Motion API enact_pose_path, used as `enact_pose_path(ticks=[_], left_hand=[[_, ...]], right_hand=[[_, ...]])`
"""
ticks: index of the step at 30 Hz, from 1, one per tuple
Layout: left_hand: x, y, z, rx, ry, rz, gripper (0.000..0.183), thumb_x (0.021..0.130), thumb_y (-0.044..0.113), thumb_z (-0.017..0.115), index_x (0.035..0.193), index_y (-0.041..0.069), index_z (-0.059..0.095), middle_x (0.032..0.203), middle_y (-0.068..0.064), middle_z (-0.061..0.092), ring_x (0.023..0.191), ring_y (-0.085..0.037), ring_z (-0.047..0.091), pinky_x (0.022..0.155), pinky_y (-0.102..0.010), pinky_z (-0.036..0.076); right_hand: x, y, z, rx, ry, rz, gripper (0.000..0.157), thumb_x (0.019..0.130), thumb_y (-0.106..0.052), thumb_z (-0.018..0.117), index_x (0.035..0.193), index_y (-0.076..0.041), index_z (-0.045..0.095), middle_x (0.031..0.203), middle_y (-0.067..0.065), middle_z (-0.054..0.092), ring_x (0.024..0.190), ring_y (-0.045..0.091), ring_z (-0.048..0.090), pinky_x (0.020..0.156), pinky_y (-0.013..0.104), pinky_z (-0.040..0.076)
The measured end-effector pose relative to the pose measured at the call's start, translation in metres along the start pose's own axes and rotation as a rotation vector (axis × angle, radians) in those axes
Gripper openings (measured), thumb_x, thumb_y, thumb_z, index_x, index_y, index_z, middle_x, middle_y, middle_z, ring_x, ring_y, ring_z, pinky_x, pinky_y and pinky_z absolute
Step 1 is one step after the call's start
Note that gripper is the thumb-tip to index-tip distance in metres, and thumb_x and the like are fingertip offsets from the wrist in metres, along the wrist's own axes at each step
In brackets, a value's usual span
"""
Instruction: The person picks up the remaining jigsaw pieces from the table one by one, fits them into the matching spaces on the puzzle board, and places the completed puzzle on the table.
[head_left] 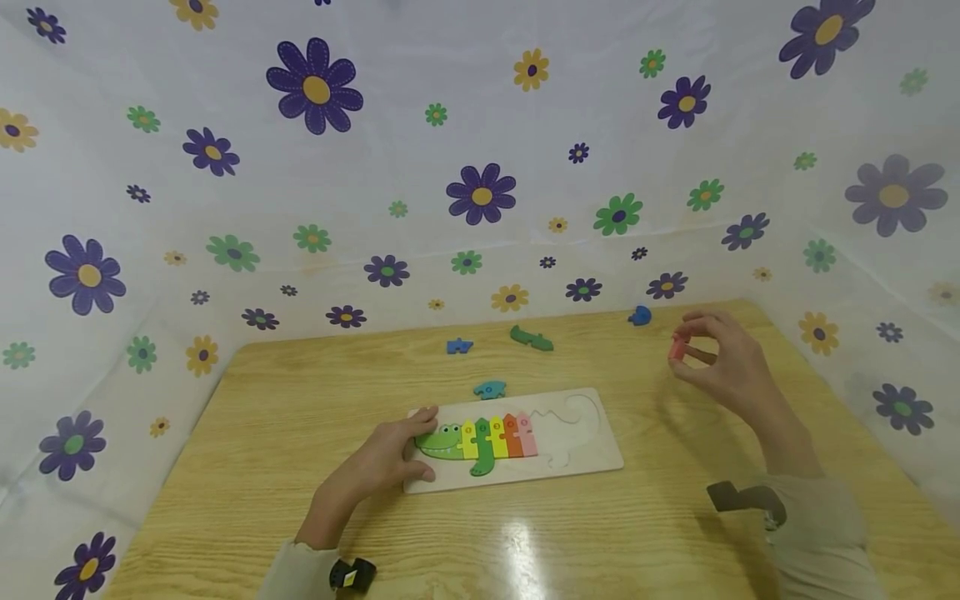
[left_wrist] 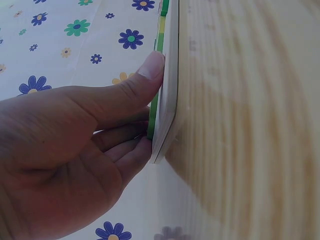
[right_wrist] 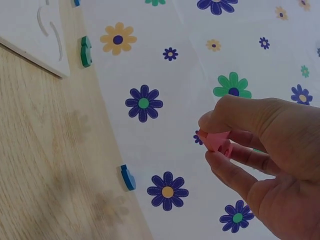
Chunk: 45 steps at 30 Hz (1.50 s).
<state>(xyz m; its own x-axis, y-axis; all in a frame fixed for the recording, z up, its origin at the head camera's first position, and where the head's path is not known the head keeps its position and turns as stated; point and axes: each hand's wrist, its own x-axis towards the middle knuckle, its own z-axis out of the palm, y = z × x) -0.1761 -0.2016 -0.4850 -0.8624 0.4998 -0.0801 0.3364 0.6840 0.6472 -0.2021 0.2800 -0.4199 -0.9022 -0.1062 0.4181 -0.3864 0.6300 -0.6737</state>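
A wooden puzzle board point(head_left: 517, 477) lies on the table with a crocodile picture. Its green head piece point(head_left: 441, 443) and several coloured body pieces point(head_left: 497, 437) sit in the left part; the tail outline at the right is bare. My left hand point(head_left: 386, 457) rests on the board's left end, its thumb point(left_wrist: 150, 67) touching the face beside the green head. Up off the table, right of the board, my right hand point(head_left: 727, 367) pinches a pinkish-red puzzle piece point(right_wrist: 217, 141) between thumb and fingers.
Behind the board lie a light blue piece point(head_left: 490, 389), a blue piece point(head_left: 459, 346) and a long green piece point(head_left: 532, 338). Another blue piece point(head_left: 640, 316) is near the table's back edge. A flower-printed white sheet point(head_left: 405, 150) hangs around the back and sides.
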Motion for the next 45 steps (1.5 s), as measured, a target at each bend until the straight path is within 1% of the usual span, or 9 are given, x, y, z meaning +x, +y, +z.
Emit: enact_pose_path(ticks=[6,8,15,18,26,29,33,36,45], left_hand=[[0.000,0.000,0.001,-0.002,0.002,-0.002,0.076,0.081,0.012,0.086,0.146,-0.005,0.052,0.163,-0.013,0.036,0.152,-0.032,0.029,0.121,-0.048,0.029],[0.000,0.000,0.001,0.001,0.002,-0.005,0.075,0.081,0.011,0.086,0.146,-0.005,0.051,0.163,-0.013,0.035,0.152,-0.031,0.029,0.121,-0.048,0.028],[0.000,0.002,0.001,-0.010,0.000,-0.009,0.076,0.081,0.010,0.085,0.147,-0.005,0.051,0.163,-0.013,0.035,0.152,-0.032,0.028,0.122,-0.048,0.027],[-0.001,0.002,0.000,-0.015,-0.002,-0.004,0.076,0.081,0.010,0.085,0.147,-0.006,0.051,0.163,-0.013,0.035,0.152,-0.033,0.028,0.122,-0.048,0.027],[0.000,0.002,0.000,-0.014,-0.007,0.001,0.077,0.080,0.010,0.086,0.146,-0.006,0.051,0.163,-0.014,0.035,0.152,-0.033,0.029,0.121,-0.049,0.028],[0.000,0.002,0.000,-0.019,-0.007,-0.001,0.077,0.080,0.010,0.086,0.146,-0.006,0.051,0.163,-0.014,0.035,0.152,-0.033,0.029,0.122,-0.049,0.028],[0.000,0.003,0.000,-0.022,-0.004,-0.004,0.077,0.080,0.010,0.086,0.146,-0.006,0.051,0.163,-0.013,0.035,0.152,-0.033,0.029,0.121,-0.049,0.028],[0.000,0.004,0.000,-0.025,0.000,-0.010,0.077,0.080,0.009,0.086,0.147,-0.006,0.051,0.163,-0.013,0.036,0.152,-0.032,0.029,0.121,-0.048,0.028],[-0.001,0.004,0.000,-0.027,0.002,-0.017,0.077,0.080,0.008,0.086,0.147,-0.006,0.050,0.163,-0.012,0.036,0.152,-0.031,0.028,0.122,-0.047,0.028]], right_hand=[[0.000,-0.001,-0.002,-0.001,0.010,-0.013,0.036,0.075,0.017,0.079,0.107,0.011,0.063,0.131,0.021,0.053,0.111,0.007,0.051,0.081,0.004,0.048],[0.000,-0.002,-0.003,-0.002,0.006,-0.010,0.036,0.076,0.016,0.079,0.108,0.011,0.063,0.132,0.021,0.053,0.110,0.001,0.049,0.081,0.004,0.048],[0.000,-0.006,-0.005,-0.014,-0.002,-0.007,0.036,0.076,0.015,0.080,0.109,0.011,0.065,0.132,0.020,0.055,0.111,0.005,0.049,0.082,0.007,0.049],[0.001,-0.007,-0.005,-0.010,-0.010,-0.020,0.038,0.075,0.016,0.081,0.110,0.011,0.066,0.132,0.020,0.055,0.112,0.004,0.049,0.083,0.009,0.049],[0.001,-0.009,-0.004,0.003,-0.024,-0.049,0.040,0.074,0.018,0.081,0.111,0.010,0.067,0.132,0.021,0.057,0.112,-0.006,0.046,0.082,0.006,0.049],[0.001,-0.010,-0.004,0.023,-0.033,-0.066,0.040,0.074,0.019,0.081,0.111,0.010,0.067,0.132,0.020,0.057,0.112,-0.009,0.047,0.083,0.008,0.050],[0.001,-0.011,-0.004,0.033,-0.041,-0.086,0.042,0.074,0.019,0.081,0.112,0.009,0.067,0.133,0.018,0.056,0.111,-0.008,0.048,0.084,0.009,0.051],[0.001,-0.012,-0.004,0.033,-0.042,-0.091,0.043,0.074,0.019,0.081,0.113,0.009,0.067,0.133,0.017,0.056,0.112,-0.008,0.048,0.083,0.006,0.050],[0.001,-0.015,-0.005,0.065,-0.053,-0.076,0.044,0.074,0.019,0.081,0.115,0.009,0.067,0.135,0.015,0.055,0.110,-0.007,0.051,0.084,0.006,0.050]])
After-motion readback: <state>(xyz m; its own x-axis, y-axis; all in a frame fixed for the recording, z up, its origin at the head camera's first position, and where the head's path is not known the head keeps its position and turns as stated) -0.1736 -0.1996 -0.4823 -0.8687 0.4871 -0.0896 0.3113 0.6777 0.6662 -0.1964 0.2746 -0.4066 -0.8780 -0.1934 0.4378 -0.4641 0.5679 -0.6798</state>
